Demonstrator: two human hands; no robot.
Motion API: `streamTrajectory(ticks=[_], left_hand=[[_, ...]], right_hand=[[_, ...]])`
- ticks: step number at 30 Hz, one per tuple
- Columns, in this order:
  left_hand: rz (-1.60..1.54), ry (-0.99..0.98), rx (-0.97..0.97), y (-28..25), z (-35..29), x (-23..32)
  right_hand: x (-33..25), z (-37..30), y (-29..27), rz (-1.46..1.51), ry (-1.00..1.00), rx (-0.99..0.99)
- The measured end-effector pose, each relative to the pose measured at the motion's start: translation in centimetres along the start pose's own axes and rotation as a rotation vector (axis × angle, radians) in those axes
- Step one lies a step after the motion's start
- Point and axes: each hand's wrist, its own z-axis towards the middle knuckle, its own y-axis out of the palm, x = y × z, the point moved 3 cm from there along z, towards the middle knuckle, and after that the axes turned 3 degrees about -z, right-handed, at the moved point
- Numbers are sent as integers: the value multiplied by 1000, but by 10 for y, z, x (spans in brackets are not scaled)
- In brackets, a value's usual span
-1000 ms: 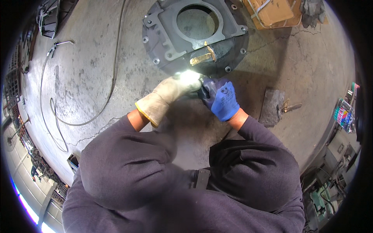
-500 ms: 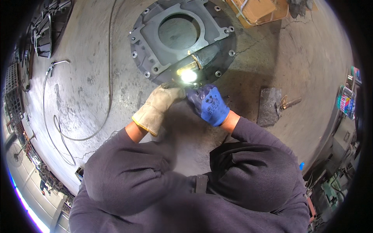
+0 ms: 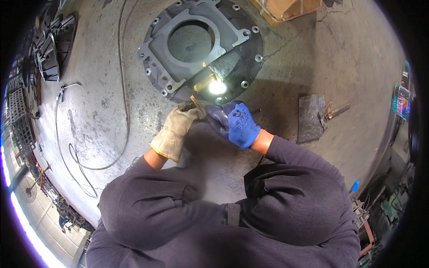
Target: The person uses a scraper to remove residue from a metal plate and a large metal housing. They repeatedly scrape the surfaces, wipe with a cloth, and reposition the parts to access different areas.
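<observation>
From the head camera looking down, the person's two gloved hands meet just below a large grey metal casting [image 3: 203, 49] that lies flat on the concrete floor [image 3: 103, 107]. The left hand [image 3: 178, 127], in a tan leather glove, has its fingers curled closed around a thin brass-coloured rod [image 3: 195, 101], whose short visible end sticks up past the fingertips toward the casting. The right hand [image 3: 239, 123], in a blue coated glove, is closed around a dark tool that is mostly hidden by the glove, so what kind of tool it is cannot be told. The two hands touch or nearly touch at the fingertips. Just above them, on the near rim of the casting, a bright white glow [image 3: 217, 86] burns beside a yellowish brass-coloured patch [image 3: 203, 83]. The casting is round in outline with a raised rectangular frame around a big opening, and bolt holes run along its edge. To the right of the hands a flat dark metal plate [image 3: 311, 117] lies on the floor with a small hammer-like tool [image 3: 336, 110] just beside it. To the left, a thin hose or cable [image 3: 123, 89] loops across the floor. A wooden box [image 3: 286, 6] sits at the top edge, beyond the casting. The person's dark grey sleeves fill the lower part of the view.
</observation>
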Motion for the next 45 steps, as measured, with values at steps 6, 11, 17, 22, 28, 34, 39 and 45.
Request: streamTrajectory(ticks=[6,11,17,22,28,34,39,45], left_hand=[[359,114,-110,-6,9,-27],[197,-79,-174,9,3,-42],[712,46,-468,21,2,-29],[906,144,-552,25,10,-36],[687,-55,-383,27,15,-45],[808,-62,-531,26,22,-44],[938,-57,-601,25,21,-47],[1231,216,-754,25,23,-65]], right_hand=[[6,1,-15,121,15,48],[22,-7,-20,223,84,217],[43,-35,-13,216,214,71],[55,-42,-7,222,216,73],[65,-36,-7,299,267,1],[72,-30,-10,332,284,19],[75,-31,-11,347,283,27],[78,-33,-9,331,293,3]])
